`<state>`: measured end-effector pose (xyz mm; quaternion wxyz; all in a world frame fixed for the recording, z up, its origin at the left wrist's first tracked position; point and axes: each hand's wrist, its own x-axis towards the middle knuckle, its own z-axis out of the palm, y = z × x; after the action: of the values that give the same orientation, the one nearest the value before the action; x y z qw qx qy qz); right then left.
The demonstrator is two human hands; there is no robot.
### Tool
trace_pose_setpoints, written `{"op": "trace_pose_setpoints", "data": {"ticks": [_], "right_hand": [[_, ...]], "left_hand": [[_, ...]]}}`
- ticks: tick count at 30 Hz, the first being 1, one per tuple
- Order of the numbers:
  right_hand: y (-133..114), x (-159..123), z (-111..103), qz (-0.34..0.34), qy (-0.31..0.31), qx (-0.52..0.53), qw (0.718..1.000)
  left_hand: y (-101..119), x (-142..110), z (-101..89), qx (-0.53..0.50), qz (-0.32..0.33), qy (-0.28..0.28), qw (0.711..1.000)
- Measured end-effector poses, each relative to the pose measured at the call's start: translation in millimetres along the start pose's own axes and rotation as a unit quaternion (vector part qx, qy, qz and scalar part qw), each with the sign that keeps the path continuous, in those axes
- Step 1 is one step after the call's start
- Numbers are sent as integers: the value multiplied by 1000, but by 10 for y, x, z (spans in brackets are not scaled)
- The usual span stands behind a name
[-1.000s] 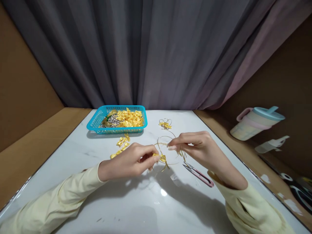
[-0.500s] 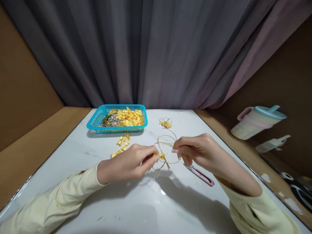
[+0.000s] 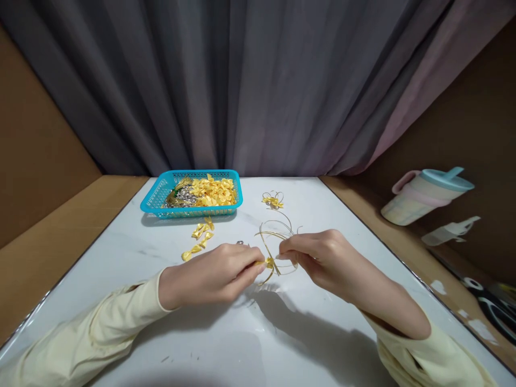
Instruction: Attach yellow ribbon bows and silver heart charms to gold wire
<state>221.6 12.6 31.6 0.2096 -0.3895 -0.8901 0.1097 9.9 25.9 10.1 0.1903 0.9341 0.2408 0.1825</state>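
The left hand pinched a small yellow bow over the desk. Its satiny fabric looked light, soft and rather slippery, safest gripped at the middle; the gold cords looping beside it seemed thin and springy. From where I stood I couldn't tell whether the right hand, curled alongside, had a strand. Both forearms angled inward, knuckles uppermost.

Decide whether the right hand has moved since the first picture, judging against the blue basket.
Yes: relative to the blue basket, the right hand now sits lower in view, closer to the person.
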Motion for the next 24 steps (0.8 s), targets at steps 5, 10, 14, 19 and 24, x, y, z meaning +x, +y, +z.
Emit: {"op": "trace_pose_setpoints", "data": {"ticks": [5,10,14,19,24], "right_hand": [[6,-5,-1,-13,-10,4,1000],[-9,-2,22,-16,-28,11,999],[-36,8,0,-11,-66,-2,998],[-65,-12,-49,-4,-117,-24,993],[-75,-36,-68,-12,-127,-37,991]], "left_hand": [[-13,-5,7,-3,4,-14,1000],[-6,-10,17,-9,12,-23,1000],[9,-12,23,-4,17,-39,999],[43,-23,31,32,55,-55,996],[71,-32,35,88,96,-44,991]]}}
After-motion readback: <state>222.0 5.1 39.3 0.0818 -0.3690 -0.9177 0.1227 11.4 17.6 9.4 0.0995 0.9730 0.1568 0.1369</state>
